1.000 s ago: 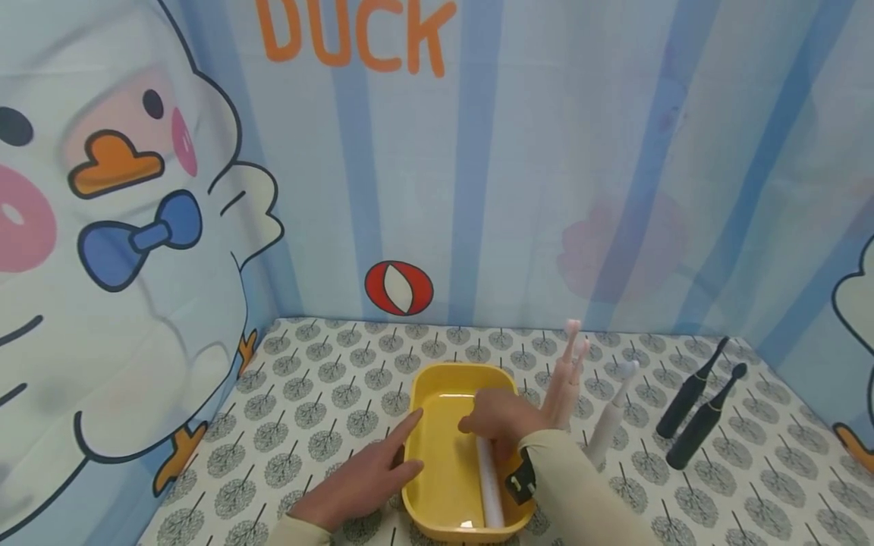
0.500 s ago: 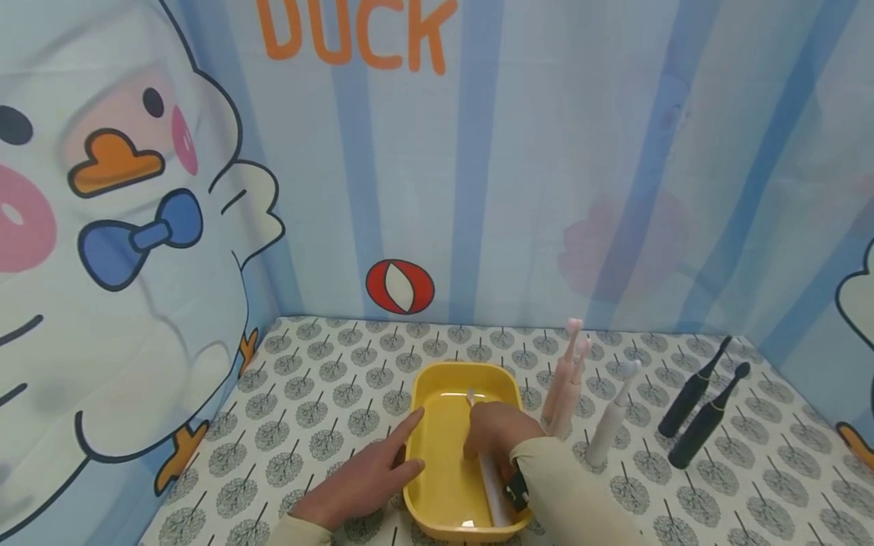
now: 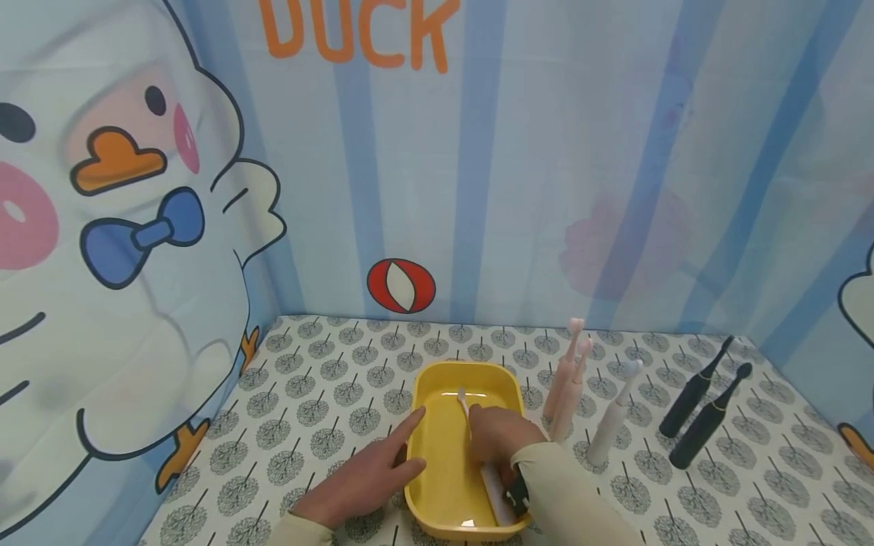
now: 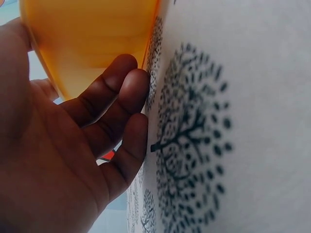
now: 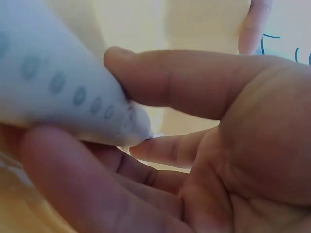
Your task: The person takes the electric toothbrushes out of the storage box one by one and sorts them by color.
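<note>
A white electric toothbrush point(image 3: 497, 493) lies slantwise inside the yellow tray point(image 3: 437, 485), its brush head toward the far end. My right hand point(image 3: 501, 436) grips it around the middle from above, hiding that stretch. In the right wrist view, thumb and fingers are on either side of the white handle point(image 5: 63, 73), which carries a row of small ring marks. My left hand point(image 3: 369, 481) rests at the tray's left side, index finger and thumb extended to the rim. In the left wrist view, the other fingers point(image 4: 133, 90) bend loosely beside the tray's outer wall.
Right of the tray stand two pink electric toothbrushes point(image 3: 563, 387) and a whitish one point(image 3: 608, 432). Two black ones point(image 3: 703, 428) are farther right. The tablecloth point(image 3: 328, 402) has a tree print, and a duck-printed curtain point(image 3: 519, 189) hangs behind the table.
My right hand has moved toward the near end of the tray, uncovering the brush head. The toothbrush has turned, its head swinging left. My left hand stays in place.
</note>
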Available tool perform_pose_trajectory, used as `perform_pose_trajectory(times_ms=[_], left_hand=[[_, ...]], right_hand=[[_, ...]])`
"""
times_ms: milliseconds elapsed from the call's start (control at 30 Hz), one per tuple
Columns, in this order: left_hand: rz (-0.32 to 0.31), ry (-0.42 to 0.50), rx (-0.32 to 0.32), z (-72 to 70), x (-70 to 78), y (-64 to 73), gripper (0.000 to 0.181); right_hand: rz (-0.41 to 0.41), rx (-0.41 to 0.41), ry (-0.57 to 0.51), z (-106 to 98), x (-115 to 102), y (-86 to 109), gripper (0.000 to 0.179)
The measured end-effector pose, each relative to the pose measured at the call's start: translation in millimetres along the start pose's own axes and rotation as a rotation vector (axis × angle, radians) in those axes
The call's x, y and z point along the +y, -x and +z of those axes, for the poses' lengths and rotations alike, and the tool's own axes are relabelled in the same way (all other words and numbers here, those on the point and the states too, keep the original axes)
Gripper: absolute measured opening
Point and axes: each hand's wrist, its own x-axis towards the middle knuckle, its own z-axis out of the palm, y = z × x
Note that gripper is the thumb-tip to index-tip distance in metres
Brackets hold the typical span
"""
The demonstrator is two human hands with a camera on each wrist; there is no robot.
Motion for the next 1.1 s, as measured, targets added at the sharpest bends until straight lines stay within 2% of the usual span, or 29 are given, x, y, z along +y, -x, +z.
perform_pose_trajectory(times_ms=[233, 267, 400, 567, 633, 767, 967, 1100], left_hand=[[-0.010, -0.010, -0.002, -0.8, -0.7, -0.8, 0.067], [-0.010, -0.006, -0.005, -1.1, -0.8, -1.0, 0.067], [-0.014, 0.012, -0.017, -1.5, -1.2, -1.6, 0.067], [-0.013, 0.023, -0.021, -0.9, -2.1, -1.1, 0.067], [-0.012, 0.024, -0.020, -0.7, -2.6, -0.6, 0.067], [-0.013, 0.035, -0.029, -0.6, -3.1, -0.4, 0.068], [-0.023, 0.040, -0.036, -1.2, -2.5, -0.9, 0.068], [-0.025, 0.044, -0.037, -1.7, -2.0, -0.8, 0.069]], right_hand=[[-0.060, -0.015, -0.055, -4, 5, -1.7, 0.075], [-0.081, -0.011, -0.044, -5, 5, -2.4, 0.070], [-0.124, 0.004, -0.037, -6, 7, -5.0, 0.067], [-0.125, 0.000, -0.047, -5, 9, -7.6, 0.068], [-0.110, -0.018, -0.084, -3, 10, -8.2, 0.066], [-0.130, -0.033, -0.177, -2, 11, -9.8, 0.066], [-0.118, -0.056, -0.318, -5, 13, -10.7, 0.075], [-0.139, -0.057, -0.402, -7, 12, -10.1, 0.078]])
